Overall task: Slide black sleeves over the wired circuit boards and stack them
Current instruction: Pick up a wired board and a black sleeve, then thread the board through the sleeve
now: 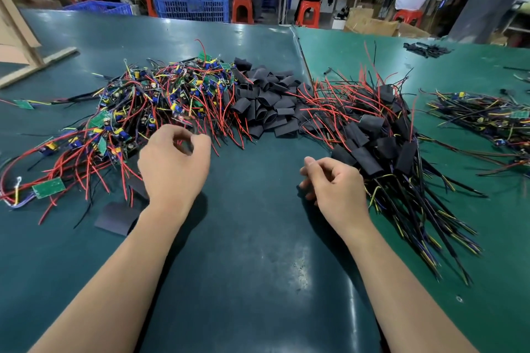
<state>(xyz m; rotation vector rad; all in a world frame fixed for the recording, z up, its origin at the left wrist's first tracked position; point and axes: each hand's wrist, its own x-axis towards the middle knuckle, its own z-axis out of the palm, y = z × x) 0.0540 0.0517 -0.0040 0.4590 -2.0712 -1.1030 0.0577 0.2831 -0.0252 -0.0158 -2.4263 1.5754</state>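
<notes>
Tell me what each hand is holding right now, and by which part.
Neither plainly holds anything. The left hand hovers with fingers loosely curled at the edge of the unsleeved board pile; the right hand rests loosely curled beside the sleeved stack.

This is an electronics assembly workshop. A wide green desk [258,238] carries heaps of wired circuit boards [149,100] and black sleeves [263,103]. Behind it, workers sit on red stools [242,10] at long benches, beside blue plastic crates [190,3].

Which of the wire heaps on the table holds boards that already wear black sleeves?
The heap beside the right hand: the sleeved stack. The left heap shows bare green boards; the middle heap is empty sleeves only.
</notes>
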